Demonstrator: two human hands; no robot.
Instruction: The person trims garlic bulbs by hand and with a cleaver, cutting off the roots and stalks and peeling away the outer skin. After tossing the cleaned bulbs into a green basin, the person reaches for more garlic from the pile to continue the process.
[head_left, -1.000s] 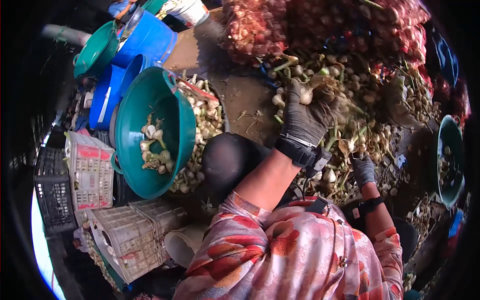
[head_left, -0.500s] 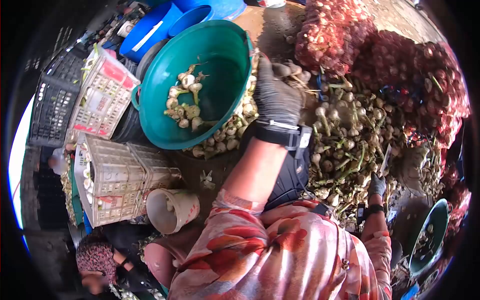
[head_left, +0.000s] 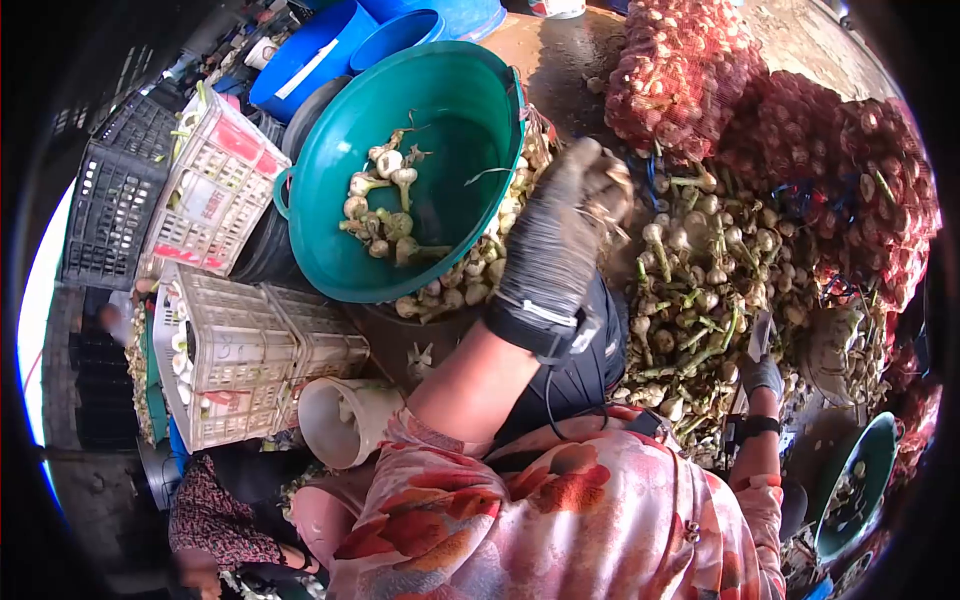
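Clutching garlic (head_left: 610,192), left hand (head_left: 560,235) flanks green tub (head_left: 462,170) of bulbs (head_left: 389,163); right hand (head_left: 764,378) grips knife (head_left: 761,336).

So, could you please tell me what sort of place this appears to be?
Probably a produce-sorting shed, judging by the loose heap of pale, green-stemmed bulbs, seemingly garlic, the bulging red mesh sacks full of similar bulbs, and the round green plastic tub with a few inside.

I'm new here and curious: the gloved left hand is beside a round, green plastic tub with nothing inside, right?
Not quite: the round, green plastic tub holds pale, stemmed garlic bulbs, as the head view shows. The gloved left hand is beside it.
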